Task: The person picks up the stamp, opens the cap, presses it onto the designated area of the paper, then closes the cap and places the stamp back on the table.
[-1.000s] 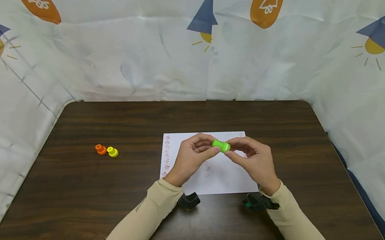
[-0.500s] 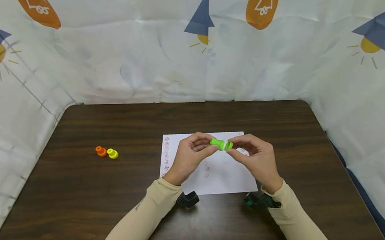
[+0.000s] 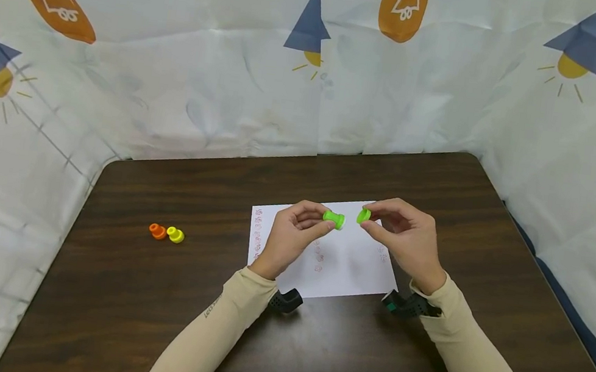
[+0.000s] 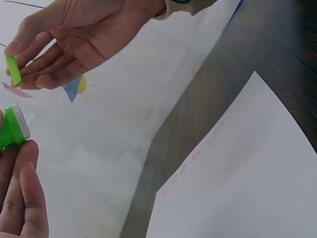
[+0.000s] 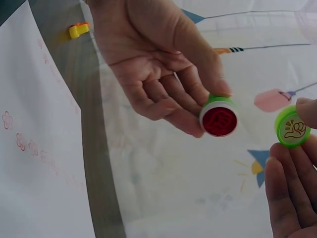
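Observation:
My left hand (image 3: 295, 235) pinches a small green stamp (image 3: 334, 219) between thumb and fingers above the paper. In the right wrist view its round red stamping face (image 5: 219, 122) shows, with a thumbs-up design. My right hand (image 3: 408, 235) pinches the green cap (image 3: 364, 215) by its edge, a short gap to the right of the stamp. A thumbs-up picture (image 5: 294, 130) marks the cap's end. Beneath both hands lies a white sheet of paper (image 3: 343, 271) with columns of small red stamped prints.
An orange stamp (image 3: 158, 231) and a yellow stamp (image 3: 176, 235) stand side by side on the dark wooden table (image 3: 115, 288), left of the paper. A printed white curtain (image 3: 220, 91) hangs behind and at both sides of the table.
The green cap has come off the stamp. My right hand has moved it away to the right and slightly up, while my left hand has shifted a little left with the stamp.

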Demonstrator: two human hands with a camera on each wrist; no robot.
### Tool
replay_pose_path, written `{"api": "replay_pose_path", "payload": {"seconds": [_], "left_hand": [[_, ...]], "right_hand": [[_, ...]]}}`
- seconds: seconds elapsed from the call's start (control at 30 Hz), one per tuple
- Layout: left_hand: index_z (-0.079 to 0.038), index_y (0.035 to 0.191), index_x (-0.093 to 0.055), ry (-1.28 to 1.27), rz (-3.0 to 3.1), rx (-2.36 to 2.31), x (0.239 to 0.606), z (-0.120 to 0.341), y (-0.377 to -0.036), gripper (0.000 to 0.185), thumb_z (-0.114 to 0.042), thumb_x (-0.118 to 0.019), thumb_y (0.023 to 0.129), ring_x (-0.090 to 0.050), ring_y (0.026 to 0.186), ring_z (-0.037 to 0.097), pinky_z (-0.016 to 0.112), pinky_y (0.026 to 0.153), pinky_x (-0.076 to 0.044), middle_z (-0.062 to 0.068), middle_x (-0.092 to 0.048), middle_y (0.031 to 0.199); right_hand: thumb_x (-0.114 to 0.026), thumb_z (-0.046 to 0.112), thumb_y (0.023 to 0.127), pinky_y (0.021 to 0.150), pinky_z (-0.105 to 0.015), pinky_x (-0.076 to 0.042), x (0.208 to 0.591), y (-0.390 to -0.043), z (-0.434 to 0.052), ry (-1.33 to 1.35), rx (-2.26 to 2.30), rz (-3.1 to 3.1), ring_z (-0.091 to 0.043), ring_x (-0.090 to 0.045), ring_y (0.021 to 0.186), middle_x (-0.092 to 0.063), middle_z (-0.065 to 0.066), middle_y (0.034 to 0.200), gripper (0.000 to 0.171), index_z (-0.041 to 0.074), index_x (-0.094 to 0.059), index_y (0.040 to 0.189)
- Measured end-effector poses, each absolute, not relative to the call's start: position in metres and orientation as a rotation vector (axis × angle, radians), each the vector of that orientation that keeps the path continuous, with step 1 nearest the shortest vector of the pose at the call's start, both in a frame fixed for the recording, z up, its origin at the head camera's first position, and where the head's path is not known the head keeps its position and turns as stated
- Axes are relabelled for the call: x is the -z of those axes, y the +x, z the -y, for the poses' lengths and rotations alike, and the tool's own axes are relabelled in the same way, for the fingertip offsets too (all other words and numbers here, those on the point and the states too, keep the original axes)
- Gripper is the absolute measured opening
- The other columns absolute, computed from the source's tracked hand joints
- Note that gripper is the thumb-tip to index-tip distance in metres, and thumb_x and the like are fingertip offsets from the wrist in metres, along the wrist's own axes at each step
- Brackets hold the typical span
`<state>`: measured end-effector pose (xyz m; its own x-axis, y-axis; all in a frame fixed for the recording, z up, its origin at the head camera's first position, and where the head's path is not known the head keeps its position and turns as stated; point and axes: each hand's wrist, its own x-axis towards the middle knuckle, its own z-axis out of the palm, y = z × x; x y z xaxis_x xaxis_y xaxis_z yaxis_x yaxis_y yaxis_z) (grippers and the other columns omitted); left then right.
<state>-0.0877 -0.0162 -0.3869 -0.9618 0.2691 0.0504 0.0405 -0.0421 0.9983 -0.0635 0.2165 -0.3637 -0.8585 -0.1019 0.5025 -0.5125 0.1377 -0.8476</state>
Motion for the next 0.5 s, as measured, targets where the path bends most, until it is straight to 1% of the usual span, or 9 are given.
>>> {"api": "replay_pose_path", "payload": {"seconds": [0.3,0.5], "left_hand": [[-0.011,0.112,-0.072,0.384,-2.053,-2.059,0.394,0.011,-0.090,0.024,-0.015,-0.080,0.090,-0.075,0.097,0.012,0.029,0.092,-0.063,0.005,-0.076,0.107],[-0.012,0.112,-0.072,0.440,-2.081,-1.988,0.396,0.006,-0.091,0.024,-0.017,-0.081,0.090,-0.075,0.097,0.012,0.027,0.091,-0.062,0.009,-0.077,0.109]], "right_hand": [[-0.079,-0.015,0.080,0.082,-0.021,-0.063,0.357,-0.065,-0.224,0.611,-1.784,2.021,-0.009,-0.075,0.090,-0.077,0.008,0.102,0.029,-0.009,-0.072,0.108],[-0.079,-0.017,0.079,0.084,-0.023,-0.063,0.352,-0.065,-0.230,0.603,-1.815,1.964,-0.011,-0.075,0.090,-0.078,0.006,0.102,0.031,-0.011,-0.072,0.108]]}}
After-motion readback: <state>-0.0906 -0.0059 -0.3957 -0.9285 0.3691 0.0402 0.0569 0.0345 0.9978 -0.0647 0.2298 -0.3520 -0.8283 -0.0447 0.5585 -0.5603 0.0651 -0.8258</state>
